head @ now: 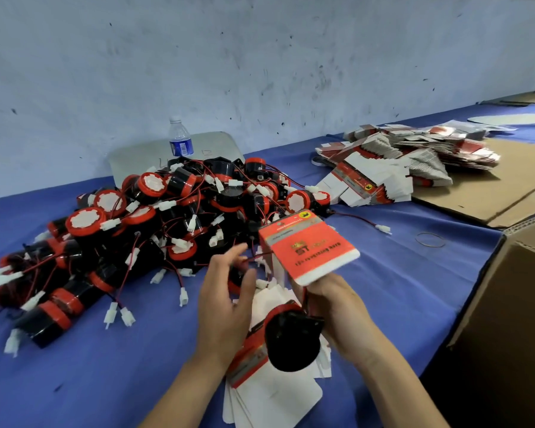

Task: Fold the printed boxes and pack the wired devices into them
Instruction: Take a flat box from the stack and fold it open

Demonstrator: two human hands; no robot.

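Red-and-white printed cardboard box point(309, 247) held up over the blue-covered table point(399, 291), long axis slanting from near-right to far-left, yellow-tabbed end away, printed red face up, lettering upside down. Right hand point(337, 307) gripping its near white end, with a black round wired device point(291, 338) just below. Left hand point(226, 291) loose, fingers apart, holding nothing, beside the heap of black-and-red devices point(155, 217).
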